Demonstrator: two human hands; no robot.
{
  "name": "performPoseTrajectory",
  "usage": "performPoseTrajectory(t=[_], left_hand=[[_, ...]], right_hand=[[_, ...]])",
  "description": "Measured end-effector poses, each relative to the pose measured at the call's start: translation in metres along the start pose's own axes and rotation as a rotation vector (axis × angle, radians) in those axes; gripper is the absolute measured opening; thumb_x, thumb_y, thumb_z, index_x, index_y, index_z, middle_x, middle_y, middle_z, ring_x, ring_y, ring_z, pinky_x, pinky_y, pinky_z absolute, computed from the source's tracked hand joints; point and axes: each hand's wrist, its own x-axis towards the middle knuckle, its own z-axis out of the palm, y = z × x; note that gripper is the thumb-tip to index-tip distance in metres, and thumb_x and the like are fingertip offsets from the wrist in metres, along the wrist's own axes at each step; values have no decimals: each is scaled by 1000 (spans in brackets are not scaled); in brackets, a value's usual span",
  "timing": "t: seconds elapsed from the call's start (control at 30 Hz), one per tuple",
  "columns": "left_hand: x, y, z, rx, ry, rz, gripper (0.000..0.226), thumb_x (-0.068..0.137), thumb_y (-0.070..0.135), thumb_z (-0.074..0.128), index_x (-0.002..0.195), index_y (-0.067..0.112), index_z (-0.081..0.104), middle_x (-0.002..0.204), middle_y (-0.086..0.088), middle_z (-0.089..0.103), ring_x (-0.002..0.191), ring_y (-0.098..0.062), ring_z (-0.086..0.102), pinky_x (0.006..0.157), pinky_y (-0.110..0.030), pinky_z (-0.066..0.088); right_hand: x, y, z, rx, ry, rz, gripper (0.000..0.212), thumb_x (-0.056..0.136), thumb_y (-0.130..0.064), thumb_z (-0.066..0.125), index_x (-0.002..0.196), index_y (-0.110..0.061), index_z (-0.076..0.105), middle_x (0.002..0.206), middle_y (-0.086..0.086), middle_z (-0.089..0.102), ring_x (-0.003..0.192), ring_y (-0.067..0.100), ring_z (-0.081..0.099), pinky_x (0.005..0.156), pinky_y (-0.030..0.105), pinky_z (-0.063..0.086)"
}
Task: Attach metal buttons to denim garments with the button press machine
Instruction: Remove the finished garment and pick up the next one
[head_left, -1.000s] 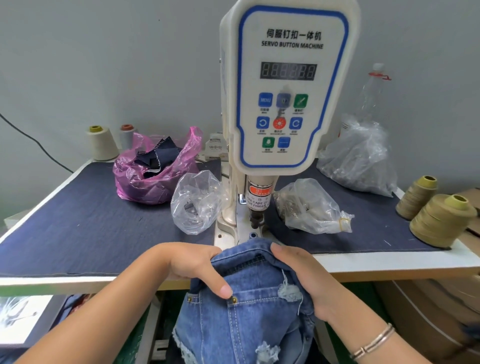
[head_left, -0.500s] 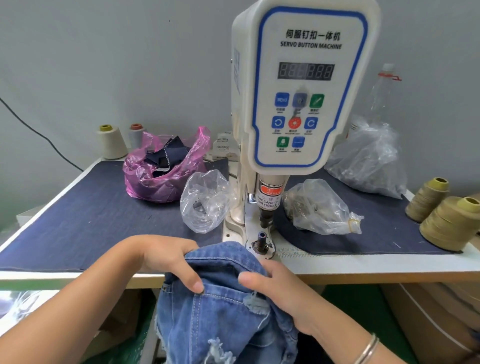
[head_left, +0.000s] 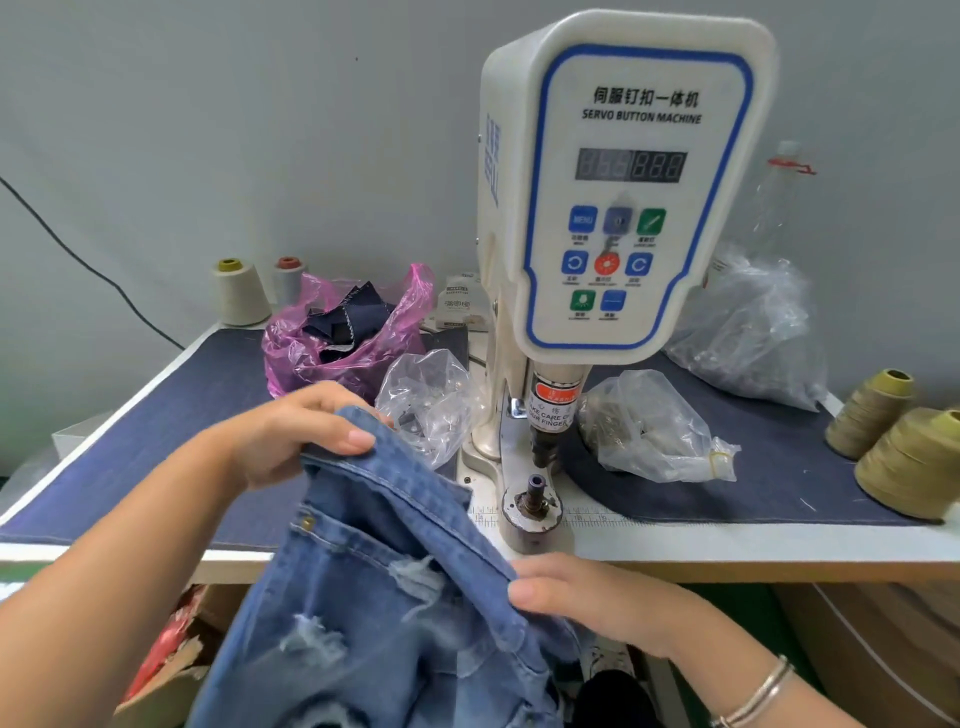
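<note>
Here, the white, blue-trimmed servo button machine (head_left: 623, 197) stands at twelve o'clock on the white surface (head_left: 753, 543) covered with dark navy cloth. The distressed blue denim garment (head_left: 374, 597) hangs off the surface's front edge at six o'clock, its waistband stretched between both hands. The left hand (head_left: 291, 431), at nine o'clock, pinches the band's upper end, thumb on top. The right hand (head_left: 587, 592), at five o'clock, grips the lower end. The machine's small round metal lower die (head_left: 532, 501) sits uncovered just right of the denim.
</note>
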Motion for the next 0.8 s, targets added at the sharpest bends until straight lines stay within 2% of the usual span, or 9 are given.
performPoseTrajectory(t=[0.07, 0.17, 0.23, 0.33, 0.47, 0.57, 0.63, 0.7, 0.8], left_hand=[[-8, 8, -11, 9, 127, 50, 31, 56, 31, 76, 51, 7, 57, 58, -3, 56, 56, -20, 49, 79, -38, 40], [-25, 19, -27, 73, 305, 49, 61, 47, 33, 83, 54, -12, 43, 57, -20, 41, 54, -21, 42, 52, -27, 41], [-35, 27, -33, 225, 298, 18, 47, 54, 36, 81, 49, 5, 46, 56, -18, 30, 52, -17, 34, 47, -26, 30], [-43, 31, -41, 493, 309, -147, 63, 49, 67, 81, 51, 15, 46, 57, -6, 33, 53, -16, 31, 52, -25, 24], [-43, 25, -37, 885, 313, -351, 78, 39, 96, 55, 101, 48, 55, 70, 11, 63, 73, -15, 58, 73, -27, 45], [-33, 21, -24, 1187, 223, -432, 95, 41, 98, 40, 122, 49, 51, 55, 25, 54, 66, 5, 52, 65, -12, 33], [-25, 19, -18, 1363, 205, -465, 94, 36, 104, 23, 91, 40, 65, 50, 19, 50, 60, 2, 49, 60, -15, 28], [-19, 20, -13, 1457, 212, -453, 94, 35, 105, 15, 63, 23, 52, 52, 7, 48, 56, -8, 43, 54, -21, 26], [-16, 18, -17, 1393, 249, -305, 78, 53, 92, 30, 66, 19, 52, 68, 4, 56, 66, -11, 49, 58, -24, 35]], right_hand=[[-7, 7, -3, -143, -2, 35, 52, 74, -64, 55, 75, -12, 55, 75, -6, 43, 71, 5, 42, 70, 31, 32], [-23, 11, -15, -179, 26, 23, 42, 79, -54, 62, 99, -17, 66, 96, 0, 67, 92, 9, 62, 78, 29, 38], [-38, 7, -26, -173, 87, -2, 26, 78, -49, 64, 88, -25, 67, 88, -8, 67, 84, 4, 60, 75, 23, 42], [-59, -4, -40, -171, 208, -38, 50, 71, -56, 68, 82, -8, 62, 76, 6, 59, 72, 10, 53, 67, 27, 40], [-76, -20, -54, -590, 488, 117, 69, 56, -90, 45, 82, -28, 61, 76, -9, 63, 66, 0, 54, 64, 20, 42], [-81, -28, -54, -920, 564, 336, 86, 57, -93, 33, 123, -42, 53, 121, -25, 53, 107, 1, 54, 86, 24, 47], [-81, -29, -54, -1130, 534, 461, 90, 63, -94, 25, 118, -33, 60, 111, -16, 62, 99, 8, 60, 77, 27, 46], [-80, -29, -56, -1234, 482, 482, 83, 67, -92, 21, 91, -26, 65, 77, -9, 62, 69, 8, 56, 59, 25, 35], [-82, -28, -61, -1228, 520, 384, 72, 69, -88, 23, 73, -23, 53, 62, -3, 52, 57, 10, 48, 52, 23, 22]])
